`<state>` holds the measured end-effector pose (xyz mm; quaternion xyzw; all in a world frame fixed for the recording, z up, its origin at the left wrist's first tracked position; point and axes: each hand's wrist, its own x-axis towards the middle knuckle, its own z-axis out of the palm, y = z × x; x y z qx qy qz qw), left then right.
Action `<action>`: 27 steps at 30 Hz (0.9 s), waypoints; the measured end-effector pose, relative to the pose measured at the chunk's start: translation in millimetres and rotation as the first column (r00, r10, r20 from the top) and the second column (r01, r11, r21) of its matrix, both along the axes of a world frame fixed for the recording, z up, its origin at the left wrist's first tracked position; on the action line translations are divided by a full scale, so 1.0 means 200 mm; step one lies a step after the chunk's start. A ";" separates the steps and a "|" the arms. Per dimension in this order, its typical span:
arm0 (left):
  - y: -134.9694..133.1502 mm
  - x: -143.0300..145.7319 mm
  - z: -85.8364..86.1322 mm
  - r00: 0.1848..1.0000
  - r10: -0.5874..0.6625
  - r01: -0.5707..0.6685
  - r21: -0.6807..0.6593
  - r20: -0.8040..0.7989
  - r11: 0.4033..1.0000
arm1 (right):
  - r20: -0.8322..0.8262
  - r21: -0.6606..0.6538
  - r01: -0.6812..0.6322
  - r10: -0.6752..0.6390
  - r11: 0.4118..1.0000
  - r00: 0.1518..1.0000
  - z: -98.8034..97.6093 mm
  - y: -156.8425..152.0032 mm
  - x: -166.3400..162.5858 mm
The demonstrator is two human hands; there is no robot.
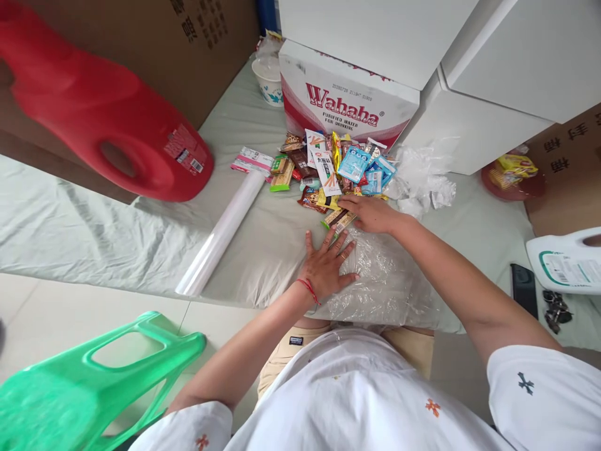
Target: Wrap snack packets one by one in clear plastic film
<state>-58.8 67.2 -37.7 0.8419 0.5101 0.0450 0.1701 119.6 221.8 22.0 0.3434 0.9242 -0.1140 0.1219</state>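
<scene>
My left hand (326, 266) lies flat with fingers spread on a clear plastic bag (380, 275) spread over the surface in front of me. A red string is on that wrist. My right hand (369, 213) reaches to the near edge of a pile of wrapped snacks (335, 169), its fingers curled over brown snack bars (339, 219) at the edge of the bag. Whether it grips one is hidden.
A roll of clear film (220, 235) lies left of the bag. A red jug (107, 119) lies at left, a Wahaha box (345, 100) behind the snacks, crumpled plastic (422, 178) beside them. A white jug (566, 260), phone (523, 288) and keys (556, 308) sit right. A green stool (94, 382) is near left.
</scene>
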 end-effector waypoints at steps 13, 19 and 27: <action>0.02 -0.01 -0.01 1.000 0.018 -0.018 -0.041 -0.020 0.999 | -0.100 0.119 0.310 -0.299 0.943 0.949 0.25 -0.20 0.40; 0.06 -0.02 -0.01 0.999 0.025 -0.027 -0.039 -0.036 0.999 | -0.189 -0.188 0.305 -0.339 0.934 0.922 0.13 -0.59 0.53; 0.11 -0.06 0.03 0.998 -0.023 0.018 -0.107 -0.050 0.994 | -0.051 -0.183 0.280 -0.294 0.942 0.955 0.01 -0.66 0.40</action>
